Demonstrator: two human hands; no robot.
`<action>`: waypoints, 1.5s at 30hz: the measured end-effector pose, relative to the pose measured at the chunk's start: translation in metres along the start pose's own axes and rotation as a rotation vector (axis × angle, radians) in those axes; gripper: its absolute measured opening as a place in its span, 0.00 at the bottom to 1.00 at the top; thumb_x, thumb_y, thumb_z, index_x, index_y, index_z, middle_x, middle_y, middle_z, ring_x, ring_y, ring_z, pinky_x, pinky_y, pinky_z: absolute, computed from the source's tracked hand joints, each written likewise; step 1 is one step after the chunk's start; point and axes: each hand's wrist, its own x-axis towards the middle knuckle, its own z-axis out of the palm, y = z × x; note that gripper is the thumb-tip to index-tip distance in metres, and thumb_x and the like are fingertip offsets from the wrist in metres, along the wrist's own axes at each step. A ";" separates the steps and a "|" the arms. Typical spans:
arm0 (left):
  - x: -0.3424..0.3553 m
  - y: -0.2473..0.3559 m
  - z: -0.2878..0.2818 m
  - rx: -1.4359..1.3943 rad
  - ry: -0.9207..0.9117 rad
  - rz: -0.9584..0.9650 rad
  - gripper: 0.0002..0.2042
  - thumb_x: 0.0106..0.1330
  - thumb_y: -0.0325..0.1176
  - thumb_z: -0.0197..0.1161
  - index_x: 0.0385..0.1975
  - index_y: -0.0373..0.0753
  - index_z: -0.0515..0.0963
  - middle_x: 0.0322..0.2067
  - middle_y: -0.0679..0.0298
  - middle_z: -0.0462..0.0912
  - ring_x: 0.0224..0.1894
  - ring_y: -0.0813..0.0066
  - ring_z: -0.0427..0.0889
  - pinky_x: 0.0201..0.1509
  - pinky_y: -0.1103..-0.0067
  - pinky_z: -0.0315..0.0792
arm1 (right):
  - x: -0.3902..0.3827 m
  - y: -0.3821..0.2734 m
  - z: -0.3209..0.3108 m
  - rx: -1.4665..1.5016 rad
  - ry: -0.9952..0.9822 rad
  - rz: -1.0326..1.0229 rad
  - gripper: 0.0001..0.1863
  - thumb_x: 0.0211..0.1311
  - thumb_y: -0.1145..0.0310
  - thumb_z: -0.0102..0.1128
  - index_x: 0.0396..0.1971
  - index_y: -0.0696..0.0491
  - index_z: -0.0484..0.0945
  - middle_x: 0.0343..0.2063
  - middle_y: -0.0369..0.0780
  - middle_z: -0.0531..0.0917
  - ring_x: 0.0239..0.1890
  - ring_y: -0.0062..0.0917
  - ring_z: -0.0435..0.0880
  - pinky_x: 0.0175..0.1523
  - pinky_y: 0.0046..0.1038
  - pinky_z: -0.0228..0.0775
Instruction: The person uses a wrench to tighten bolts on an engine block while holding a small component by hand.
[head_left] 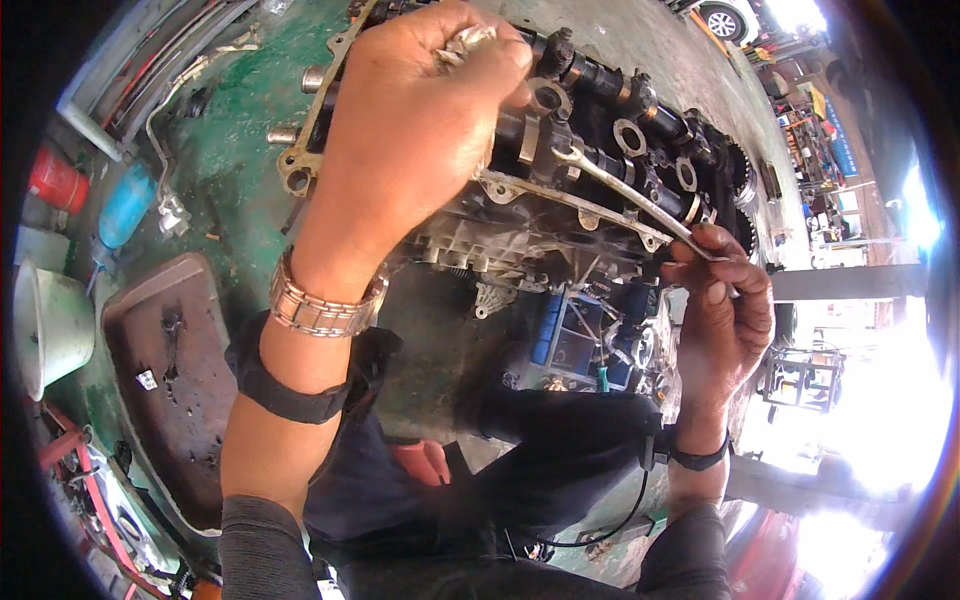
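Nearest the camera is my left hand (420,125), raised over the left part of the engine (545,193), its fingers curled tightly into a fist around a crumpled pale item (465,48) whose kind I cannot make out. A metal-linked watch (325,303) sits at that wrist, with a black strap (290,402) lower on the forearm. My right hand (725,300) is partly closed, thumb and fingers gripping the lower end of a metal wrench (640,199). The wrench slants up and leftward across the engine, its head lying over a dark camshaft (605,162); whether the two touch I cannot tell. The engine occupies the upper middle of the view, its top works exposed, a toothed wheel (745,187) at its right end. Below it, an open blue toolbox (547,330) contains several tools (602,378). At left, a brown tray (190,285) bearing dark residue (172,328) lies near a pale bucket (62,330).
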 end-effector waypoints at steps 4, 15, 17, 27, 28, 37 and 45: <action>-0.001 -0.001 0.003 -0.033 -0.049 -0.034 0.08 0.68 0.32 0.62 0.42 0.36 0.80 0.30 0.66 0.86 0.21 0.92 0.72 0.23 0.90 0.63 | 0.004 -0.004 0.006 -0.041 0.059 -0.159 0.11 0.67 0.65 0.62 0.41 0.56 0.75 0.50 0.49 0.77 0.44 0.35 0.83 0.50 0.36 0.77; -0.007 -0.003 0.012 0.176 -0.089 0.052 0.13 0.67 0.31 0.63 0.48 0.32 0.78 0.39 0.63 0.86 0.35 0.89 0.78 0.35 0.89 0.70 | 0.031 0.003 0.017 0.031 0.173 -0.290 0.07 0.68 0.75 0.55 0.41 0.63 0.73 0.45 0.55 0.78 0.47 0.34 0.80 0.48 0.37 0.82; -0.006 -0.004 0.015 0.161 -0.093 -0.002 0.14 0.68 0.31 0.63 0.49 0.32 0.78 0.41 0.63 0.86 0.37 0.89 0.77 0.37 0.89 0.70 | 0.031 0.004 0.020 0.034 0.150 -0.304 0.07 0.68 0.77 0.54 0.42 0.64 0.73 0.45 0.56 0.77 0.48 0.33 0.79 0.49 0.37 0.82; -0.009 -0.005 0.023 0.032 -0.145 -0.093 0.14 0.69 0.33 0.61 0.52 0.34 0.77 0.41 0.63 0.86 0.26 0.92 0.72 0.29 0.90 0.66 | 0.024 0.010 0.032 0.025 0.164 -0.287 0.06 0.68 0.80 0.52 0.42 0.65 0.73 0.47 0.55 0.77 0.48 0.33 0.80 0.52 0.37 0.81; -0.009 -0.005 0.023 -0.004 -0.141 -0.115 0.15 0.69 0.33 0.61 0.52 0.34 0.77 0.41 0.63 0.86 0.24 0.92 0.71 0.27 0.90 0.65 | 0.023 0.011 0.033 0.027 0.169 -0.297 0.06 0.68 0.81 0.51 0.42 0.66 0.74 0.47 0.55 0.77 0.47 0.33 0.80 0.51 0.37 0.81; -0.008 -0.008 0.029 -0.079 -0.070 -0.089 0.15 0.69 0.33 0.64 0.49 0.29 0.76 0.23 0.71 0.77 0.19 0.92 0.65 0.20 0.88 0.57 | 0.019 0.009 0.037 -0.269 0.156 -0.358 0.08 0.58 0.87 0.54 0.38 0.66 0.79 0.37 0.53 0.84 0.39 0.35 0.85 0.45 0.29 0.78; -0.008 -0.009 0.029 -0.142 -0.093 -0.105 0.13 0.69 0.32 0.63 0.47 0.30 0.76 0.23 0.72 0.77 0.19 0.94 0.64 0.19 0.88 0.55 | 0.018 0.011 0.036 -0.339 0.139 -0.349 0.08 0.58 0.85 0.57 0.37 0.65 0.80 0.36 0.52 0.85 0.38 0.36 0.86 0.44 0.29 0.78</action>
